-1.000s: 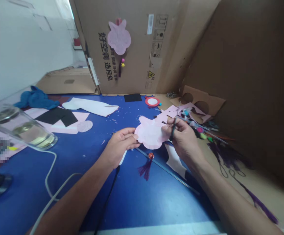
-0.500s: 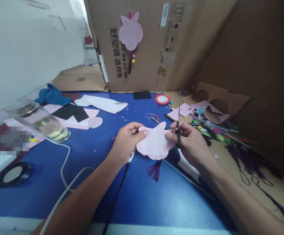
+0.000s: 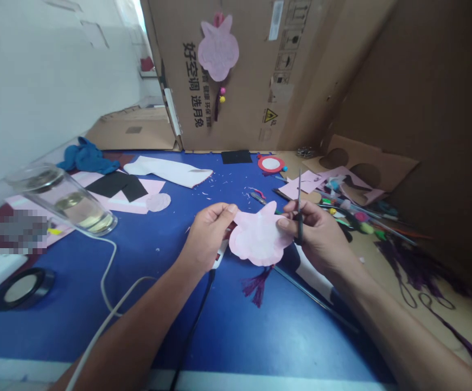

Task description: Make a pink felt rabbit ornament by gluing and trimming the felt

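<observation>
A pink paper cutout (image 3: 258,239) with a scalloped lower edge and pointed tips is held up between both hands. My left hand (image 3: 209,233) pinches its upper left tip between thumb and fingers. On the other side, my right hand (image 3: 319,233) grips the cutout's right edge with the thumb on top. Scissors (image 3: 300,225) also sit in that hand, blades pointing up and away. Below the cutout a purple tassel (image 3: 256,288) shows; whether it is attached to the paper cannot be made out.
A lidded glass of pale liquid (image 3: 83,209) and black tape (image 3: 23,288) stand left. A similar pink cutout (image 3: 218,50) hangs on the upright cardboard (image 3: 244,119). Paper scraps, beads and purple tassels (image 3: 415,266) lie right. A white cable (image 3: 108,271) crosses the blue table (image 3: 293,336).
My left thumb has slid off the face of the cutout to its upper left tip. The cutout has shifted slightly right. My right hand still holds paper and scissors.
</observation>
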Demonstrator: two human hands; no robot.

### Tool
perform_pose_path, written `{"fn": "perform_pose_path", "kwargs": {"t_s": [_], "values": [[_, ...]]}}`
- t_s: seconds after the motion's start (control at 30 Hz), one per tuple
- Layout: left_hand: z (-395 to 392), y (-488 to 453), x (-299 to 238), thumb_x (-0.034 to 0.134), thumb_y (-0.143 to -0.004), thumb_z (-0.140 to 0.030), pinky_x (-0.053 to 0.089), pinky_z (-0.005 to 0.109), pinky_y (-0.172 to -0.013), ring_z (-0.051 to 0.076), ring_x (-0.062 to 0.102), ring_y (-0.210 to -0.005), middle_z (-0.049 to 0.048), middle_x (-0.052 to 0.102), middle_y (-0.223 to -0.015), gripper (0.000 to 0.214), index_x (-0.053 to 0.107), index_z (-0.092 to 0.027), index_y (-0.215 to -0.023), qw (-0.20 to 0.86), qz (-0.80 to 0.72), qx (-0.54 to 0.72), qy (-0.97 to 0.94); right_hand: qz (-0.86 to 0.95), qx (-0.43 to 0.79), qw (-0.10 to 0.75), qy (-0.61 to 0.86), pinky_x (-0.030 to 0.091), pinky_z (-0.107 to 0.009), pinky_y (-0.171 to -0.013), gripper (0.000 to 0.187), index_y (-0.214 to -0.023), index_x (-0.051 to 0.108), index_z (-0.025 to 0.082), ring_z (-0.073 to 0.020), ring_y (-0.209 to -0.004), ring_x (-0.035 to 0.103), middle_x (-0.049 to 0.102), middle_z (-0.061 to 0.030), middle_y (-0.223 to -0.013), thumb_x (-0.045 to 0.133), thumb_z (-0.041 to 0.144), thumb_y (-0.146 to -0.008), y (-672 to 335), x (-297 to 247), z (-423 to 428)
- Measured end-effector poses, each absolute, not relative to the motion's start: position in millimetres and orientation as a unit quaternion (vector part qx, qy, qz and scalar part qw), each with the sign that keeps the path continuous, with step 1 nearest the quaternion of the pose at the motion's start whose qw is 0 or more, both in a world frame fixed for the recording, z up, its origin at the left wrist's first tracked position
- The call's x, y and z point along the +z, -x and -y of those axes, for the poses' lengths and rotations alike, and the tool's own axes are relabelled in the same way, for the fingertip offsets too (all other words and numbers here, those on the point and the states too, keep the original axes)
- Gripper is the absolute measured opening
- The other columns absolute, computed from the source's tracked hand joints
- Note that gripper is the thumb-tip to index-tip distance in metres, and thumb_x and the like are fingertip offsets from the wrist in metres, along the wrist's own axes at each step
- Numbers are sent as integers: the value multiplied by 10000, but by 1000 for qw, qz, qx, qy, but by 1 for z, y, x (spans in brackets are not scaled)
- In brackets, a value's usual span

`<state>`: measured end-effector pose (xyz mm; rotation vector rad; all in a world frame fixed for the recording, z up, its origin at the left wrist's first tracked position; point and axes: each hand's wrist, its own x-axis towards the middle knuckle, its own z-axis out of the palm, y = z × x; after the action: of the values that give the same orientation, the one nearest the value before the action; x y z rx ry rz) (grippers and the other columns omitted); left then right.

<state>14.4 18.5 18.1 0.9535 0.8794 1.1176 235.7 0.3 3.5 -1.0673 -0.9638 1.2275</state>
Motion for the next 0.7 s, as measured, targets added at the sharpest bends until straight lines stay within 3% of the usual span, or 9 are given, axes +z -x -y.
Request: {"fn": "perform_pose_path", "kwargs": {"t_s": [0.43, 0.53, 0.7], "values": [[-22, -14, 17, 802, -845, -660, 644, 328, -644, 229, 765, -729, 156, 814, -881, 556, 765, -119, -967, 671, -432, 421, -431, 354, 486, 638, 482, 470, -214, -499, 500, -890, 714, 249, -99, -575, 562, 629, 70, -709, 1047, 278, -518, -240, 10, -5], [-21, -14, 17, 816, -855, -633, 651, 320, -653, 224, 775, -730, 143, 815, -869, 512, 761, -132, -951, 678, -435, 403, -433, 350, 489, 641, 477, 463, -230, -480, 482, -899, 707, 257, -103, -558, 567, 632, 67, -725, 1033, 287, -546, -242, 10, -5], [-19, -14, 14, 899, -841, -418, 624, 235, -669, 182, 796, -753, 98, 808, -818, 314, 730, -154, -869, 669, -436, 368, -476, 348, 479, 649, 478, 471, -239, -492, 449, -889, 707, 259, -108, -581, 569, 645, 57, -753, 1015, 271, -562, -243, 12, -4]]}}
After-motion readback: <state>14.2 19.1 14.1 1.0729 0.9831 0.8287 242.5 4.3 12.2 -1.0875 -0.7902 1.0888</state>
